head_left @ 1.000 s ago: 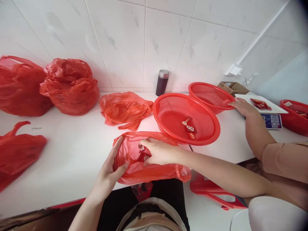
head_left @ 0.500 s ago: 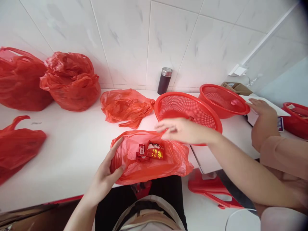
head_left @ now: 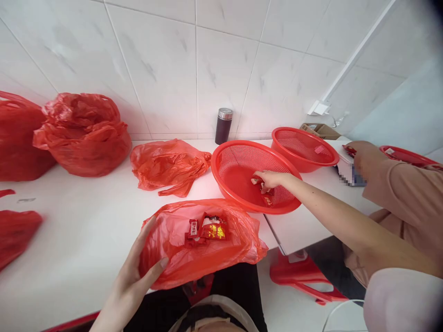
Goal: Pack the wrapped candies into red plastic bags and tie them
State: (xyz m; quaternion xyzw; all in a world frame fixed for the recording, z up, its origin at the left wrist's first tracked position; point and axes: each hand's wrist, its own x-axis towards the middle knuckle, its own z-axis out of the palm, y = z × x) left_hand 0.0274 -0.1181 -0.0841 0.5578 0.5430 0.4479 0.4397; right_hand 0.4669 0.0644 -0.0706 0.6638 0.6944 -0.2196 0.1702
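Note:
An open red plastic bag [head_left: 242, 240] lies at the table's front edge, with several small red packets [head_left: 213, 227] inside. My left hand [head_left: 138, 263] grips the bag's left side, thumb inside the rim and fingers along the outside. Over to the right, my right hand [head_left: 270, 180] reaches down into a large red mesh basket [head_left: 235, 168]. Its fingers are closed round small red-wrapped packets [head_left: 267, 198] near the basket's right side.
Full red bags [head_left: 86, 138] stand at the left, and a crumpled red bag [head_left: 169, 163] lies behind the open one. A dark flask [head_left: 224, 125] stands by the wall. Right of it are another basket [head_left: 301, 147], a cardboard box [head_left: 321, 131] and a person's arm [head_left: 398, 180].
My right hand has moved right from above the open bag into the large basket and taken hold of packets. My left hand stays on the bag. The view has shifted.

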